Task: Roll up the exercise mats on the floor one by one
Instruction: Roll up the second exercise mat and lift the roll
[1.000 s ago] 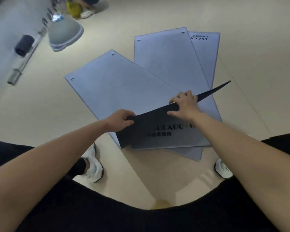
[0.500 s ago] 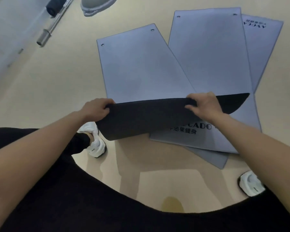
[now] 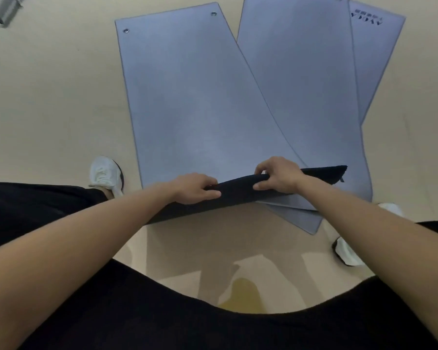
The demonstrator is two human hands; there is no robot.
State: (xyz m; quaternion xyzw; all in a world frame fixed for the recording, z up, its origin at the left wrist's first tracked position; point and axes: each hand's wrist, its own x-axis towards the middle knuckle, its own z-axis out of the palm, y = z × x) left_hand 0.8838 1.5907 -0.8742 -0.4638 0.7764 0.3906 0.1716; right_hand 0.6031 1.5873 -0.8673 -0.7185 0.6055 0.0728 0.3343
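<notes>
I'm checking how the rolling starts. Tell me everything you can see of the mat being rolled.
The top mat is grey-blue, thin and foam-like, with two metal eyelets at its far corners. It lies flat on the floor, its right edge over a second mat. Its near end is turned over, showing a black underside, gripped by the left hand and right hand.

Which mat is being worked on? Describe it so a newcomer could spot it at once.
On the beige floor, three grey mats lie fanned and overlapping. The leftmost mat lies on top. Only its near edge is turned over, showing a dark underside, gripped by the left hand and right hand.
</notes>
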